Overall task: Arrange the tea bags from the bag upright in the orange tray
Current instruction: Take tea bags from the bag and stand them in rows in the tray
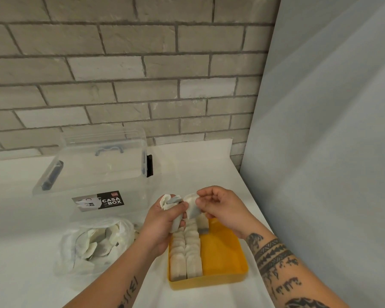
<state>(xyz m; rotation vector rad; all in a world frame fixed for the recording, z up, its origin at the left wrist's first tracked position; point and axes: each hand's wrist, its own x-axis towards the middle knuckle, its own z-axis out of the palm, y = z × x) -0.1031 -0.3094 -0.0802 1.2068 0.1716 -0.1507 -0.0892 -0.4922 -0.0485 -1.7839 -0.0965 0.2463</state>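
Holding a crumpled bunch of tea bags (171,202) in the left grip (162,227), fingers curled tight round it, just over the far left corner of the orange tray (222,254); judged to be a ready supply, sparing a reach to the bag for each one. Pinching a single tea bag (192,210) in the right grip (220,207), thumb and fingertips closed on its upper edge, right beside the bunch; apparently to part it from the others and let it hang straight before lowering. Working directly above the tray, so as to leave only a short drop. Below, packed upright in two rows (186,252) against the tray's left wall, near edge to far, pressed together so as to prop one another; barely begun at the far end, a third row (203,226), with bare orange floor to its right and near side. Likely next: setting the pinched one flat against that far starter, lest it topple into the open space. Lying open to the left on the white worktop (20,218), the plastic bag (93,243) with more inside, within easy reach of the left grip; beyond it, a clear storage box (102,174) by the brick wall (120,63).
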